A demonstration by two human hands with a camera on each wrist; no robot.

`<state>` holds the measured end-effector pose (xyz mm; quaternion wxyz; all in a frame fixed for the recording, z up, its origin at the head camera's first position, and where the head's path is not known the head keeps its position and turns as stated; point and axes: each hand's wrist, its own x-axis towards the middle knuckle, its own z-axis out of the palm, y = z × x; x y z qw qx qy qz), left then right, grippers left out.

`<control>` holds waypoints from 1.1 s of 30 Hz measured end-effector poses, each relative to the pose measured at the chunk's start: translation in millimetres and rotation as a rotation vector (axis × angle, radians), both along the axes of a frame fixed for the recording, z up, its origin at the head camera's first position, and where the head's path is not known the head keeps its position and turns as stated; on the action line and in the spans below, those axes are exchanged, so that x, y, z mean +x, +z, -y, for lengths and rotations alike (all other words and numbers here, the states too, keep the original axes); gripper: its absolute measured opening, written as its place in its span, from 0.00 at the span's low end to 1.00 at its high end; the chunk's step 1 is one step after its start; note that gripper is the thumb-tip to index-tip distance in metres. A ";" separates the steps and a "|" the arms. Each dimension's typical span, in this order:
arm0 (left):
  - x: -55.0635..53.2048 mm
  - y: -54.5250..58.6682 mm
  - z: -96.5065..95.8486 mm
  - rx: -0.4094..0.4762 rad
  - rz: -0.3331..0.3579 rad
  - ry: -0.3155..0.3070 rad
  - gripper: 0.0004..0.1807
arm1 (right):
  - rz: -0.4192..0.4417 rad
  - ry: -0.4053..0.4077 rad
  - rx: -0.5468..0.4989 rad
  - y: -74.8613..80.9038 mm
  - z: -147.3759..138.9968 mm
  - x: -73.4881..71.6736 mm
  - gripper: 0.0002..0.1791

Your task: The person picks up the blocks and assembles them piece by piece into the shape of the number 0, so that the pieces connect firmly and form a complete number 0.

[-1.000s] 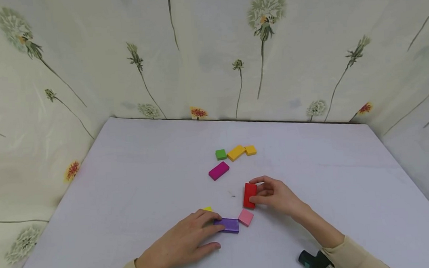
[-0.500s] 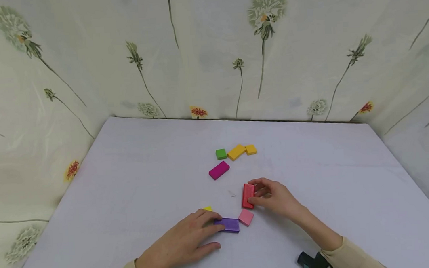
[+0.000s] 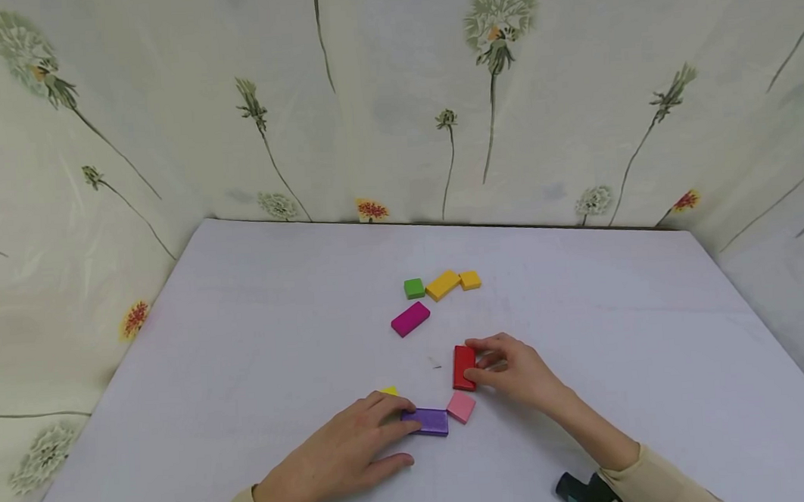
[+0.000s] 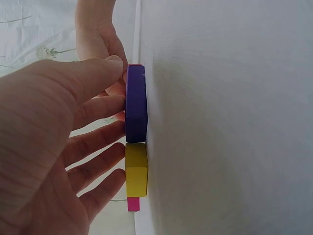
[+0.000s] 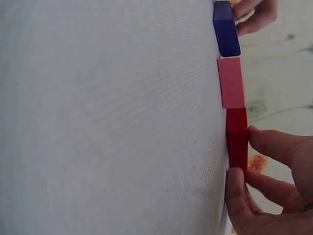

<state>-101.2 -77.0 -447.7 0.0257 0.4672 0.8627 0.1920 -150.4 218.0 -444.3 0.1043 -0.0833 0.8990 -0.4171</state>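
My left hand (image 3: 347,451) rests its loosely extended fingers on a purple block (image 3: 431,422) and reaches over a yellow block (image 3: 390,391), mostly hidden in the head view. In the left wrist view, fingertips touch the tops of the purple block and the yellow block (image 4: 137,171), which lie end to end. My right hand (image 3: 517,370) holds a red block (image 3: 462,365) lying flat, thumb on its top and fingers at its far right side. Between the red and purple blocks sits a pink block (image 3: 461,407), close against both in the right wrist view.
Farther back on the white table (image 3: 276,318) lie a magenta block (image 3: 410,319), a green block (image 3: 414,288), a longer orange-yellow block (image 3: 442,285) and a small one (image 3: 470,280). A flowered cloth (image 3: 382,131) stands behind the far edge.
The red block has shifted slightly left and turned a little under my right hand, which moved left with it. My left hand and the other blocks have stayed put.
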 end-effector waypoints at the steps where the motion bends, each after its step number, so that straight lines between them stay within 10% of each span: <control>1: 0.0 0.1 -0.1 -0.001 0.002 0.000 0.21 | -0.002 0.002 0.003 -0.1 0.0 -0.1 0.27; 22: 0.4 -0.3 -1.1 -0.006 0.000 0.004 0.21 | -0.065 0.014 0.048 6.5 0.0 5.8 0.24; 33: -0.1 -1.2 -0.2 0.015 -0.026 -0.007 0.21 | -0.551 0.218 0.409 22.2 14.8 54.4 0.20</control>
